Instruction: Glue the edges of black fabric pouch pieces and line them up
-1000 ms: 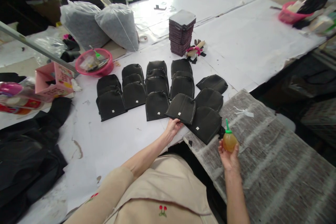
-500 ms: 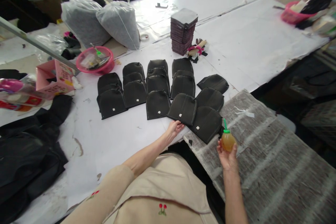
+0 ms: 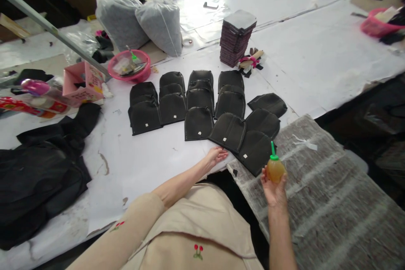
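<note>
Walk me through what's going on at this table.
The right hand holds a squeeze bottle, green nozzle up, with amber liquid inside. The left hand rests open by the near edge of the black pieces. These lie in overlapping columns on the white-covered table. Behind them stands a stack of purplish pieces.

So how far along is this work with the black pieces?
Laid out already: the black pieces, in overlapping columns, five showing a small white square. In hand: the right hand holds the green-tipped bottle; the left hand is open near them. Possibly left: pieces showing no square, though overlaps may hide theirs.
</note>
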{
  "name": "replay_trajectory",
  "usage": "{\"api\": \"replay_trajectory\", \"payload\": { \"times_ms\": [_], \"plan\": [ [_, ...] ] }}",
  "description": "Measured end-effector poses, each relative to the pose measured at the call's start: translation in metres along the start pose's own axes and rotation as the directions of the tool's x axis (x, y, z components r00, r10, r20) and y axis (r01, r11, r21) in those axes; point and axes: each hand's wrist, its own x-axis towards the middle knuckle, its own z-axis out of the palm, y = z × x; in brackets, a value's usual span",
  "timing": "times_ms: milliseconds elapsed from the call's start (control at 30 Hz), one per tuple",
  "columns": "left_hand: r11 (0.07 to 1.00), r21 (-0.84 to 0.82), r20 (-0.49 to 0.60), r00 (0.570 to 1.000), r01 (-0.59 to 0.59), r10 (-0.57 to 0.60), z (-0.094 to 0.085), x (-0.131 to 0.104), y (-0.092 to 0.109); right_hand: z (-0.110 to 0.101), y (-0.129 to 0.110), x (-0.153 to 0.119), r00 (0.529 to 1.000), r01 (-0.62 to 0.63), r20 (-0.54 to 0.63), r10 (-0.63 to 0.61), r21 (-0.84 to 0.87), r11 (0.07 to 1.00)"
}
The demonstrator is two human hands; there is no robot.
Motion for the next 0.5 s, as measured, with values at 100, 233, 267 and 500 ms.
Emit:
{"api": "replay_trajectory", "payload": {
  "times_ms": [100, 233, 267, 500],
  "plan": [
    [0.997, 0.069, -0.012, 1.0, 0.026, -0.026, -0.012, -0.007, 0.003, 0.022, 0.008, -0.004, 0.999, -0.028, 0.03, 0.029, -0.024, 0.999],
    [0.987, 0.162, 0.049, 0.999, 0.01, -0.018, -0.042, -0.024, 0.01, 0.056, 0.024, -0.009, 0.993, -0.058, 0.097, 0.066, -0.088, 0.994],
    [0.979, 0.202, 0.067, 0.998, -0.007, -0.006, -0.054, -0.029, 0.011, 0.064, 0.029, -0.01, 0.989, -0.079, 0.118, 0.091, -0.107, 0.991],
    [0.849, 0.462, 0.091, 0.966, -0.255, 0.241, -0.17, -0.059, 0.027, 0.112, 0.087, -0.016, 0.932, -0.16, 0.279, 0.231, -0.255, 0.954]
  ]
}}
